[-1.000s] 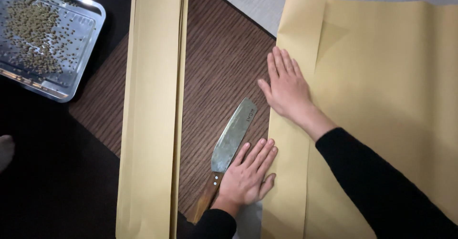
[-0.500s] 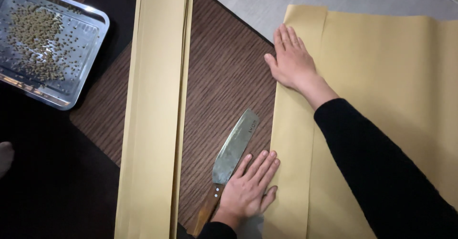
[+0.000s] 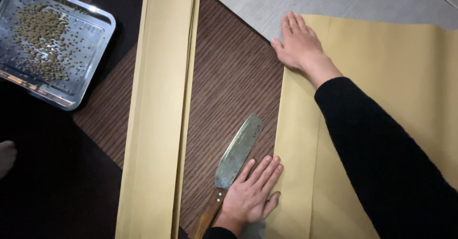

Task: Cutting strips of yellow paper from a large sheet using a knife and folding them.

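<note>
Paper sheet [image 3: 381, 77], folded edge running near-to-far under both flat palms: left hand [image 3: 250, 196] pins the near end, right hand [image 3: 300, 43] the far end, fingers spread, gripping nothing. One knife [image 3: 236, 155] lies just left of the left fingers, nearly parallel to the fold. One strip stack [image 3: 160, 124] further left, one steel tray [image 3: 50, 43] beyond.

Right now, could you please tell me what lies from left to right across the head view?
Metal tray of pellets → stack of tan paper strips → knife → left hand → large folded tan sheet.
</note>
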